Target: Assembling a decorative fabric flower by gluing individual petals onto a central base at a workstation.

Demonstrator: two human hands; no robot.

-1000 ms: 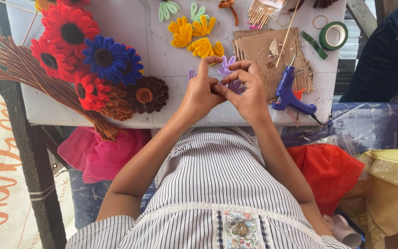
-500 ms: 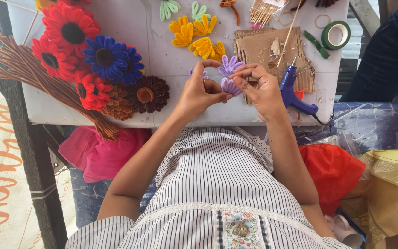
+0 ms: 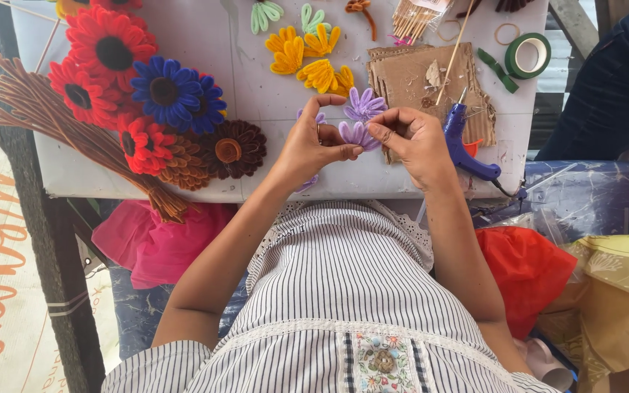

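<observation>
1. The white desk point(image 3: 183, 44) fills the upper part of the view; the person in a striped top sits at its near edge.
2. A bunch of finished flowers point(image 3: 147, 102) in red, blue and brown lies on the desk's left side, its brown stems point(image 3: 60, 131) fanning out to the left edge.
3. A torn piece of cardboard point(image 3: 409, 76) lies to the right of centre, with a blue glue gun point(image 3: 464, 145) at its near right corner.
4. The left hand point(image 3: 311, 145) has a closed grip: thumb and fingers pinch the purple petal piece point(image 3: 358, 120) from the left.
5. The right hand point(image 3: 416, 142) also has a narrow grip, its fingertips on the same purple petal piece, held just above the desk's near-middle part between both hands.
6. Yellow petal pieces point(image 3: 307, 58) lie just beyond the hands.
7. A roll of green tape point(image 3: 529, 54) sits at the far right.
</observation>
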